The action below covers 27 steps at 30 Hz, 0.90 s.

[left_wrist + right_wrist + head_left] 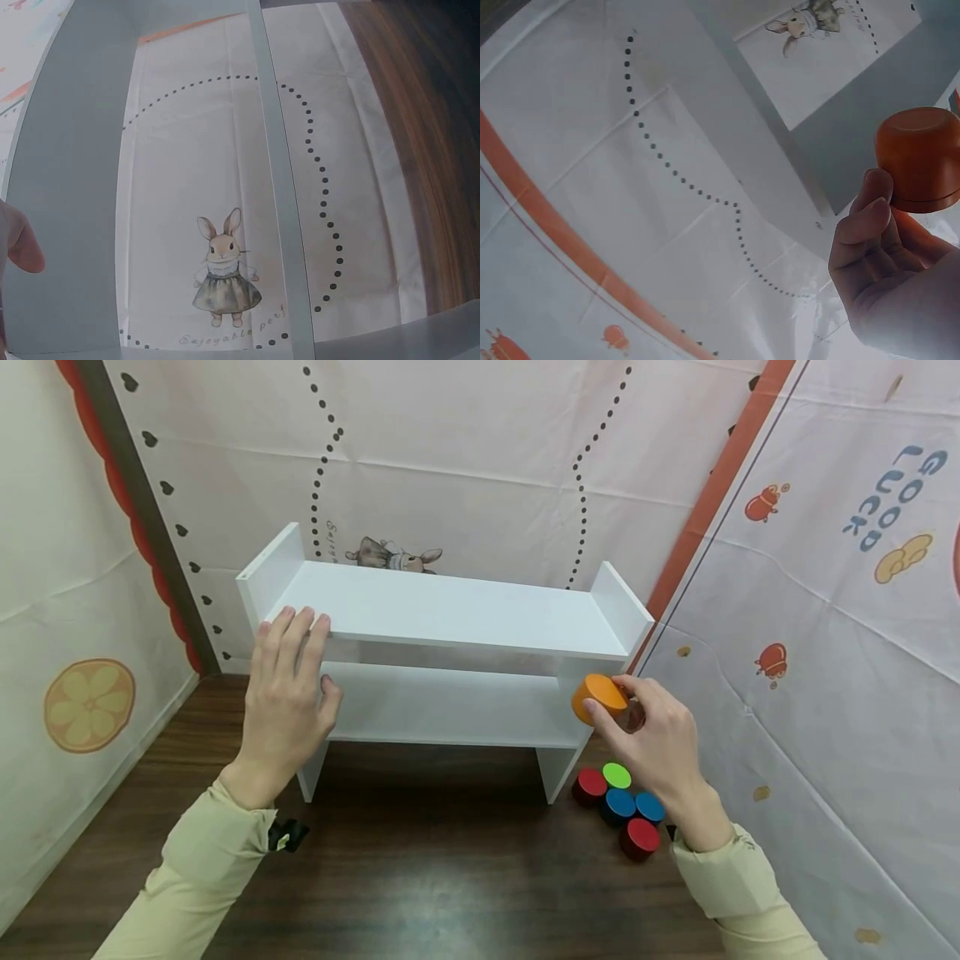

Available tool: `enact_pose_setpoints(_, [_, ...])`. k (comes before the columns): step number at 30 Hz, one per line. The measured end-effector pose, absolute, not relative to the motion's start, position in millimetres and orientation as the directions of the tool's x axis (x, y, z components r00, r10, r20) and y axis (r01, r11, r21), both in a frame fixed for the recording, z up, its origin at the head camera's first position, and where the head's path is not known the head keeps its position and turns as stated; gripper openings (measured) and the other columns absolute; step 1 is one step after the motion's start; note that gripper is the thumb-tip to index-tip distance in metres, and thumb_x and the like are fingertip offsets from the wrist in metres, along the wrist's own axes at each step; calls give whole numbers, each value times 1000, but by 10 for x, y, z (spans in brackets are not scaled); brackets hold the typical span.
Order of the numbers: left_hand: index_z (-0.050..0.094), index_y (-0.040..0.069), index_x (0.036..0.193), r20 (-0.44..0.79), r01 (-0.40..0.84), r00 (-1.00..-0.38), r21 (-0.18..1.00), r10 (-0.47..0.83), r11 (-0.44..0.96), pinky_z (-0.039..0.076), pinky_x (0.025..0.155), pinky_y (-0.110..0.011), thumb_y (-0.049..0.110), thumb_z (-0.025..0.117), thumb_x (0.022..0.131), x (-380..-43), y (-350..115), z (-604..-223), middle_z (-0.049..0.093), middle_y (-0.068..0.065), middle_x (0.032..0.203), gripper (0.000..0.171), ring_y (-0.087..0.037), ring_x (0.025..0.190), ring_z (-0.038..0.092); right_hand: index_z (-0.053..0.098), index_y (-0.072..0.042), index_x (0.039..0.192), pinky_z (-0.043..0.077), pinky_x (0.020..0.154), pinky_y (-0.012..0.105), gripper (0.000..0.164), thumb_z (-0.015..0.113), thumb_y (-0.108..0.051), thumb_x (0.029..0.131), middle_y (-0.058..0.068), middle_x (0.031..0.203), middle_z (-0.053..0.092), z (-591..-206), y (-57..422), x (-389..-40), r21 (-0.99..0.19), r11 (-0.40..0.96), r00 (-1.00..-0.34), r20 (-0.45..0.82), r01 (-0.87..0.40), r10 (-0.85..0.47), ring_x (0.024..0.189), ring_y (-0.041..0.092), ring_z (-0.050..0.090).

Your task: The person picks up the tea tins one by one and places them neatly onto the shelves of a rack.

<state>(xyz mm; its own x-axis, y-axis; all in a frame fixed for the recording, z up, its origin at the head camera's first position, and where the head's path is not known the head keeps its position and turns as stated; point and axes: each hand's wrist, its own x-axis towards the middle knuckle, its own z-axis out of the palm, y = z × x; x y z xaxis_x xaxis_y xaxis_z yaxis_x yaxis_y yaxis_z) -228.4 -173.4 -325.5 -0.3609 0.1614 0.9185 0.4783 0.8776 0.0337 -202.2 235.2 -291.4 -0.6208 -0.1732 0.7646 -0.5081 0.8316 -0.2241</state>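
In the head view my right hand (pixel 660 731) pinches a short, orange, can-shaped container (pixel 597 697) between thumb and fingers, in front of the shelf's right end. The right wrist view shows this orange container (pixel 919 157) with rounded edges and a seam near one end. Fingers stretched out, my left hand (pixel 285 697) is at the left end of the white two-tier shelf (pixel 442 610); whether it touches the board I cannot tell. Only part of a finger or thumb (pixel 26 247) shows in the left wrist view.
Beside the shelf's right leg, several similar round containers stand on the dark wooden table (pixel 420 877): red (pixel 640 838), blue (pixel 618 806) and green (pixel 617 775). Printed white cloth (pixel 465 502) hangs behind the shelf and along both sides.
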Motion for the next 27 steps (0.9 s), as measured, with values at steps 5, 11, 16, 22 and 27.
enact_pose_setpoints(5, [41, 1, 144, 921, 477, -357, 34, 158, 878, 19, 121, -53, -7, 55, 72, -2283, -1736, -3248, 44, -24, 144, 73, -39, 140, 33, 68, -5, 112, 40, 55, 20, 40, 74, -30, 81, 7, 87, 65, -2771, 2259, -2044, -231, 814, -618, 764, -533, -187, 63, 12, 47])
enact_pose_setpoints(11, [41, 0, 143, 918, 470, -365, 35, 158, 882, 18, 121, -52, -6, 54, 73, -2288, -1731, -3243, 44, -24, 144, 71, -39, 140, 33, 68, -3, 112, 42, 55, 18, 40, 74, -28, 80, 9, 90, 67, -2604, 2163, -2095, -223, 787, -591, 779, -575, -210, 62, 15, 51])
enact_pose_setpoints(16, [40, -1, 143, 913, 466, -373, 31, 164, 884, 17, 121, -52, -5, 51, 76, -2291, -1730, -3240, 43, -25, 144, 68, -40, 140, 32, 68, -2, 112, 42, 56, 20, 40, 73, -26, 80, 11, 92, 68, -2492, 2099, -2126, -224, 773, -577, 788, -593, -214, 62, 16, 52])
enact_pose_setpoints(22, [40, -1, 143, 914, 461, -371, 28, 164, 887, 17, 121, -52, -7, 54, 74, -2291, -1732, -3241, 43, -25, 144, 71, -40, 140, 32, 69, -3, 111, 41, 57, 19, 40, 72, -29, 81, 12, 94, 69, -2367, 2000, -2187, -234, 761, -574, 791, -605, -213, 62, 18, 53])
enact_pose_setpoints(27, [41, 0, 143, 918, 473, -362, 32, 161, 881, 18, 121, -52, -8, 55, 72, -2288, -1729, -3253, 44, -25, 144, 73, -39, 140, 33, 68, -3, 112, 43, 56, 23, 42, 72, -32, 82, 12, 96, 69, -2292, 1910, -2257, -241, 753, -583, 781, -612, -224, 62, 19, 53])
